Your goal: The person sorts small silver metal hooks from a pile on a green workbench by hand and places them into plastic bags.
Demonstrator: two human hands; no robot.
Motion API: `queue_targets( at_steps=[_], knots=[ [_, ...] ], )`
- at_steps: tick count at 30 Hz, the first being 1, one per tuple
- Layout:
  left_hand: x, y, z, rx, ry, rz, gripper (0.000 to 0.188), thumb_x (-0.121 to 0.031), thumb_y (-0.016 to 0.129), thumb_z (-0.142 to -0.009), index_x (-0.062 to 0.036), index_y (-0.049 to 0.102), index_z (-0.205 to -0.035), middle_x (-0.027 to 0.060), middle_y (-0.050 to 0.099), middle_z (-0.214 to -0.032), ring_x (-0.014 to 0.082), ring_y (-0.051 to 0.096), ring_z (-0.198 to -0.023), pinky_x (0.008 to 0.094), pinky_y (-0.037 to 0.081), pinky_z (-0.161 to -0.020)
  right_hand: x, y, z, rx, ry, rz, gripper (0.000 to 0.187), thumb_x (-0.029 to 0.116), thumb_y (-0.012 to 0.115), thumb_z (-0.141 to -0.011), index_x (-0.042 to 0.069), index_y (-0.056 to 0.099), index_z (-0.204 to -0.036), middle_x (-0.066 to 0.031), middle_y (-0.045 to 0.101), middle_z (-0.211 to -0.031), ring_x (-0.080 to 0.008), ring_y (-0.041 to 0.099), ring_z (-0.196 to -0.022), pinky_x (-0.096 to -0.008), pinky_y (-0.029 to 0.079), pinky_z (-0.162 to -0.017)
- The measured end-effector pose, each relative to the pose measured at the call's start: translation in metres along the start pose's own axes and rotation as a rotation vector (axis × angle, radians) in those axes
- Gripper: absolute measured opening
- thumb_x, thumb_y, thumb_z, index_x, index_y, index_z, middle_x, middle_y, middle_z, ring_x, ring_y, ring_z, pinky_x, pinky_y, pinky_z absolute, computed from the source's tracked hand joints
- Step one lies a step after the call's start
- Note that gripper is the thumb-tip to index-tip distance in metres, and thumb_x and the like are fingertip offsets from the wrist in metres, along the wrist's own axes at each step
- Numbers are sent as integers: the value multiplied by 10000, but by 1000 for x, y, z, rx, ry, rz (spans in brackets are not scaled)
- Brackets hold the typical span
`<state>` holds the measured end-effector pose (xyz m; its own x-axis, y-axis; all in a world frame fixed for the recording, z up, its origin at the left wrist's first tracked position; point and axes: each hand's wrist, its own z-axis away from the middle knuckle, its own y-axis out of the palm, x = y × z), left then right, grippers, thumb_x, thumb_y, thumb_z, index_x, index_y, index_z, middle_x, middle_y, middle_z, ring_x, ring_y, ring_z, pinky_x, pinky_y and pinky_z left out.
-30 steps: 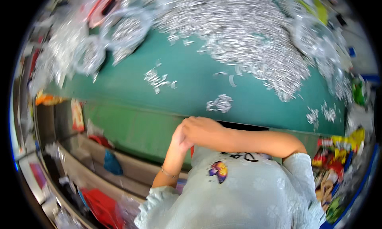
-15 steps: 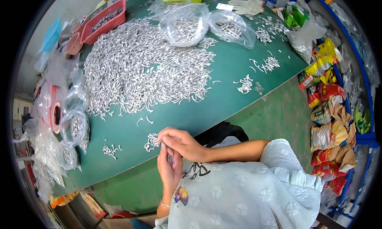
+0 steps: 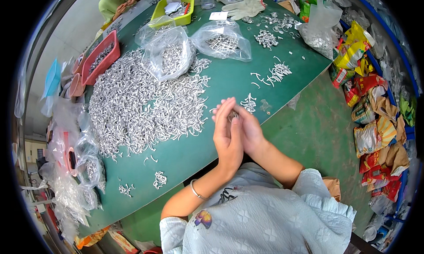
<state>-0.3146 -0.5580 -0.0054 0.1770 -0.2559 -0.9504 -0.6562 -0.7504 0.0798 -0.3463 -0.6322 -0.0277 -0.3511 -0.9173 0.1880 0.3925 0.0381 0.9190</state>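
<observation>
My left hand [image 3: 227, 137], a bracelet on its wrist, is cupped against my right hand [image 3: 251, 131] over the green table [image 3: 185, 161]. Their fingers curve around something small and shiny, which looks like metal pieces [image 3: 232, 116] and is mostly covered. Just beyond my right fingers lies a small pile of curved metal pieces [image 3: 248, 103]. A large spread of similar curved silver pieces [image 3: 141, 108] covers the table to the left. Two little heaps, a ring-shaped one [image 3: 160, 180] and a looser one [image 3: 126, 190], lie near the front edge.
Open plastic bags of metal parts [image 3: 170, 53] [image 3: 223, 43] stand at the back, near a yellow-green basket [image 3: 191, 16] and white gloves [image 3: 243, 7]. A red tray [image 3: 106, 60] sits left. Another person's hands [image 3: 126, 7] show at far left. Colourful packages [image 3: 369, 132] line the right side.
Both hands have moved right and away from me, from beside the front ring-shaped heap to beside a pile near the right edge. They stay pressed together. The whole view has shifted.
</observation>
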Motion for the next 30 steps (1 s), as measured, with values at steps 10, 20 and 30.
queue_targets(
  at_steps=[10, 20, 30],
  knots=[
    [-11, -19, -12, 248, 67, -457, 218, 52, 543, -891, 73, 602, -1100, 175, 599, -1180, 302, 574, -1121, 374, 427, -1004, 166, -18, -52, -138, -1035, 1864, 105, 80, 587, -920, 4, 650, -954, -113, 639, -867, -244, 574, -681, -367, 474, -652],
    [48, 2, -22, 453, 143, -809, 473, -22, 607, -877, 55, 457, -1319, 245, 442, -1402, 422, 401, -1328, 480, 321, -1126, 160, -5, -42, 47, -1209, 2319, 214, 102, 706, -795, 33, 635, -985, -96, 602, -1026, -299, 540, -984, -407, 434, -833],
    [64, 21, -16, 444, 153, -615, 463, 9, 538, -895, 29, 444, -1348, 263, 367, -1449, 437, 333, -1371, 471, 279, -1156, 164, -38, -58, -56, -1343, 2543, 147, 45, 666, -803, 35, 628, -945, -121, 584, -1114, -325, 527, -1098, -449, 392, -918]
  ],
)
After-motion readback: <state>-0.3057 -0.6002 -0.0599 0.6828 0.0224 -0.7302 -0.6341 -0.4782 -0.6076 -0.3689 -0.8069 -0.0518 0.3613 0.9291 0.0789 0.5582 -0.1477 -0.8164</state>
